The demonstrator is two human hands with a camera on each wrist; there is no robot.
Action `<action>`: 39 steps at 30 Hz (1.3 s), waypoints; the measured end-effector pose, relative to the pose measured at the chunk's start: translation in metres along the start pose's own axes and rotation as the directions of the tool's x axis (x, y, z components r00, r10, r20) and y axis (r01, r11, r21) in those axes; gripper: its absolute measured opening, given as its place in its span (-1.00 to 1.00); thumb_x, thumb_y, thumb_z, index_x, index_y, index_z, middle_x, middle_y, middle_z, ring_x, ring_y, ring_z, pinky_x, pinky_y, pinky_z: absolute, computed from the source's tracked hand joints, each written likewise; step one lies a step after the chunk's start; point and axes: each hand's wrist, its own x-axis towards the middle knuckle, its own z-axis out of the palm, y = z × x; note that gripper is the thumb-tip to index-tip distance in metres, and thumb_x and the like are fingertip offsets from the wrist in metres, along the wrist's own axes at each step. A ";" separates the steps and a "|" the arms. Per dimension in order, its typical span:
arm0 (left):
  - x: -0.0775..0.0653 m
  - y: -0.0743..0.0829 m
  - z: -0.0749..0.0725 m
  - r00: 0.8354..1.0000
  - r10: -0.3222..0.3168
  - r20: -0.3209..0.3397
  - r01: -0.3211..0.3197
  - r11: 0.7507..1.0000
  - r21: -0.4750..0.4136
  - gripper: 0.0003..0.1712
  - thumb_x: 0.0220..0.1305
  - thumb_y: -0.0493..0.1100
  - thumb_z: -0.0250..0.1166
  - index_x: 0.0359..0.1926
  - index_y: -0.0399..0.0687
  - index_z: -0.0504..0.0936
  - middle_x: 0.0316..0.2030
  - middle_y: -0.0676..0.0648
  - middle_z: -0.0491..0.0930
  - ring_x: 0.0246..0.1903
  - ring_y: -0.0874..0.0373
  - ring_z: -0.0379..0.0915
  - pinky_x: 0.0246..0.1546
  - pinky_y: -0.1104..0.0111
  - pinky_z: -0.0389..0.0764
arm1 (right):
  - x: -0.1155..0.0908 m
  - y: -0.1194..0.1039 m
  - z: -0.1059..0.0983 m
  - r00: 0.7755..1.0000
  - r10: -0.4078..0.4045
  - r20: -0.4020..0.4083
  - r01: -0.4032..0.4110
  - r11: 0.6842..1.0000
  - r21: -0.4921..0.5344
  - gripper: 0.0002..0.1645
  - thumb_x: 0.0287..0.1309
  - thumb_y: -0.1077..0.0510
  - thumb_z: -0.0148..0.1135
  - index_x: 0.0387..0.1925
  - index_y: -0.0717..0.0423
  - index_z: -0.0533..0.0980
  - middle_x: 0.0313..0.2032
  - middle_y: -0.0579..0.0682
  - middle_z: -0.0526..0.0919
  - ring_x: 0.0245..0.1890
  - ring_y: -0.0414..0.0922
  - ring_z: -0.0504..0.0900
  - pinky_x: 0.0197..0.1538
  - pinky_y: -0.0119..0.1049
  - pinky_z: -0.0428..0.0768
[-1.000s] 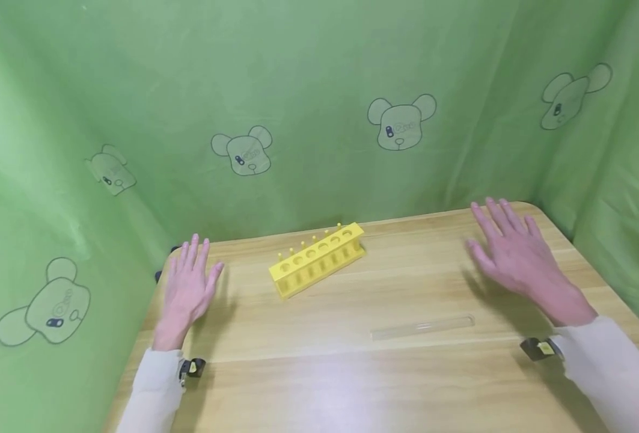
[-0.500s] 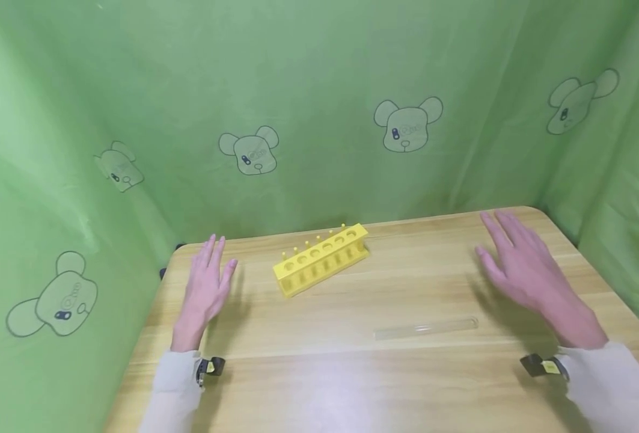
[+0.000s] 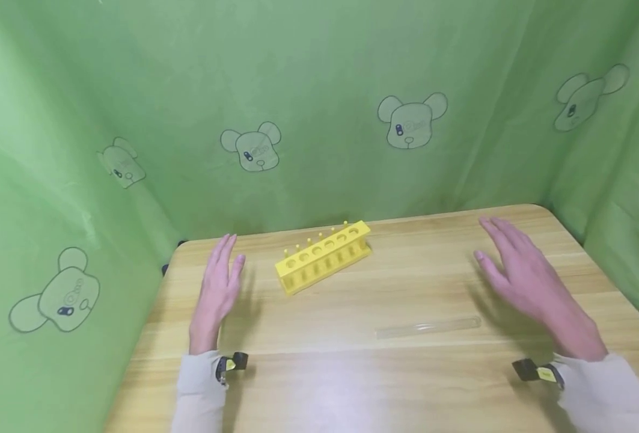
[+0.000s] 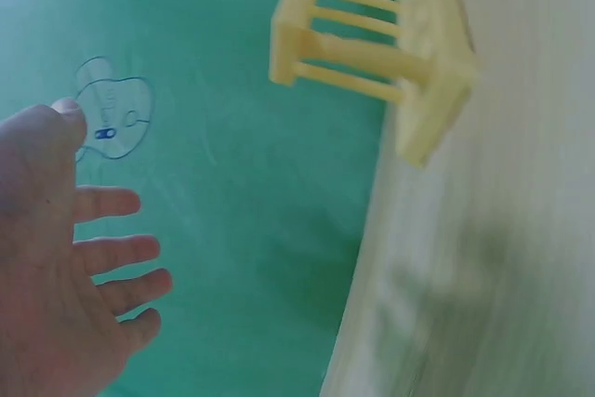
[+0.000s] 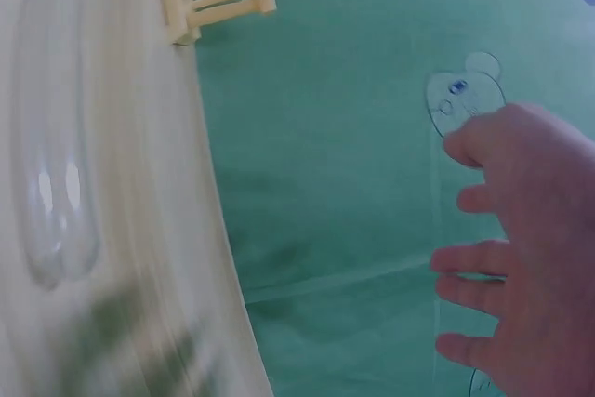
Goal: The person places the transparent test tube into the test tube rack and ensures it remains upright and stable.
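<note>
Head view: a green curtain [image 3: 319, 66], printed with animal heads [image 3: 411, 126], surrounds the far side and both flanks of a wood-grain table [image 3: 433, 270]. Light sleeves [image 3: 600, 391] cover the forearms. The right hand [image 3: 532, 279] is released — fingers extended, thumb apart — and is held above the right part of the table, nearest the tube. The left hand [image 3: 218, 291] is likewise released, fingers extended, above the left part, near the rack. The yellow rack [image 3: 323, 248] stands upright and angled between the hands, toward the far edge; it has six holes and a row of six pegs. The clear tube [image 3: 427, 328] lies flat, nearer the viewer and right of the rack, well apart from it — rounded end toward the right hand. A black clip [image 3: 525, 370] sits at each wrist.
</note>
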 end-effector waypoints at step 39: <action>-0.002 0.035 0.055 0.999 -0.027 0.037 0.034 0.974 -0.224 -0.32 0.19 -0.11 0.54 0.29 -0.22 0.54 0.19 -0.25 0.57 0.11 -0.26 0.54 0.19 -0.04 0.62 | -0.014 -0.020 0.030 0.998 0.048 0.030 -0.053 0.979 0.197 -0.38 0.36 0.06 0.35 0.35 0.19 0.42 0.09 0.19 0.65 0.10 0.20 0.59 0.15 0.27 0.56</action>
